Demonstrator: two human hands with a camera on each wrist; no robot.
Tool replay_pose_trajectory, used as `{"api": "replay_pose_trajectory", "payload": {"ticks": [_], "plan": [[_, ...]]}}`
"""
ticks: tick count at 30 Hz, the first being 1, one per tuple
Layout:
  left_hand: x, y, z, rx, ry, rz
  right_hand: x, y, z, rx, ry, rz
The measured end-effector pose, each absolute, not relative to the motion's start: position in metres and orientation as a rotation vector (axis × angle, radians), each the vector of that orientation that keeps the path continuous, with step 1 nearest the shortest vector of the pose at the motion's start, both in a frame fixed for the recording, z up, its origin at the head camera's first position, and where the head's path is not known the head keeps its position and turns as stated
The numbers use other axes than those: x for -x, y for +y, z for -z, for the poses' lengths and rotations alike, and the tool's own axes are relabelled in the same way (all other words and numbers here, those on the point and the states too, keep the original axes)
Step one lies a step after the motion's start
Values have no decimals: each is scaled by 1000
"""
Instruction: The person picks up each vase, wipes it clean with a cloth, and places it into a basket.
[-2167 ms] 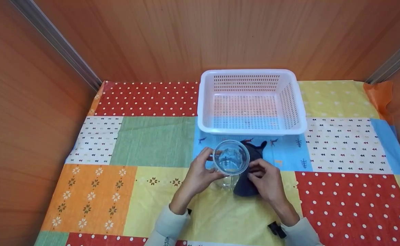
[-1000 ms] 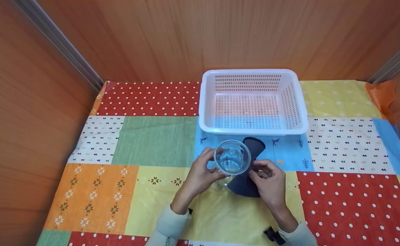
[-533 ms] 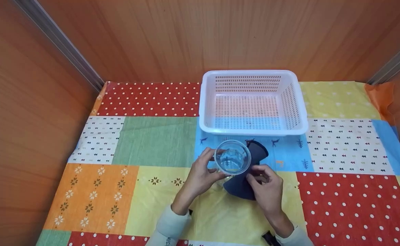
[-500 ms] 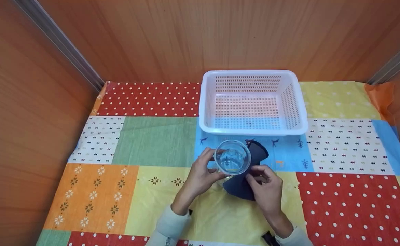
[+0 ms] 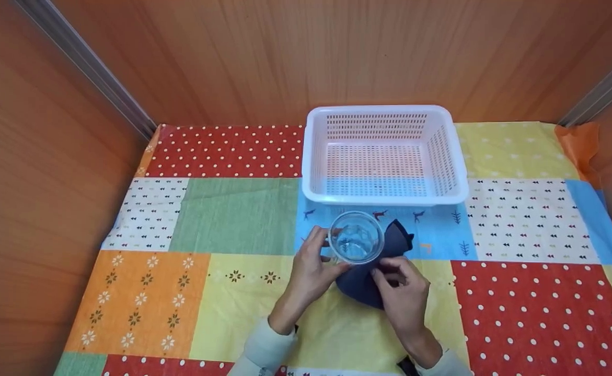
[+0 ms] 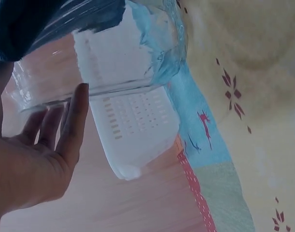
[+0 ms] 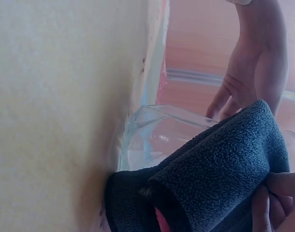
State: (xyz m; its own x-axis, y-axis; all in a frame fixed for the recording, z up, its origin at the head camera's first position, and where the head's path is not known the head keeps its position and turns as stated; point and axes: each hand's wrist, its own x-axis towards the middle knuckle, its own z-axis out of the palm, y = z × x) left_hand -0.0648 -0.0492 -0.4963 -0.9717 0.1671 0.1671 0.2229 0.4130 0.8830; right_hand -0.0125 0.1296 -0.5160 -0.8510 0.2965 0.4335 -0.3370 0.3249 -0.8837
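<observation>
Glass (image 5: 357, 237), clear and mouth up, stands on the patchwork-covered worktop (image 5: 243, 214) just in front of the white basket (image 5: 384, 200). We see the left hand (image 5: 308, 274) clamped on it, thumb at the near side and fingers curled round the left. The right hand (image 5: 405, 290) has thumb and fingers together on a dark cloth (image 5: 358, 287), pinching it at the right of the glass. The cloth spreads across the near side of the glass, and the right wrist view shows its lower end touching the worktop (whether it presses on the wall or only brushes it, we cannot tell). We judge the step in hand to be wiping the outside of the glass. The next move, as we read it, calls for the left hand to hold steady or turn the glass a little, while the right draws the cloth snugly round the wall.
</observation>
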Motion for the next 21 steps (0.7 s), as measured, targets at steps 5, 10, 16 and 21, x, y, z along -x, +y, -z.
{"api": "replay_pose_trajectory", "payload": {"ticks": [5,10,16,21], "plan": [[60,-40,498,313,-2559,1554,13,130,518,-44,-2064,-1537],[60,-36,499,273,-2546,1561,14,131,521,-48,-2060,-1526],[63,-41,497,316,-2580,1594,12,132,519,-42,-2075,-1536],[71,-52,493,419,-2632,1697,10,133,525,-55,-2117,-1499]]}}
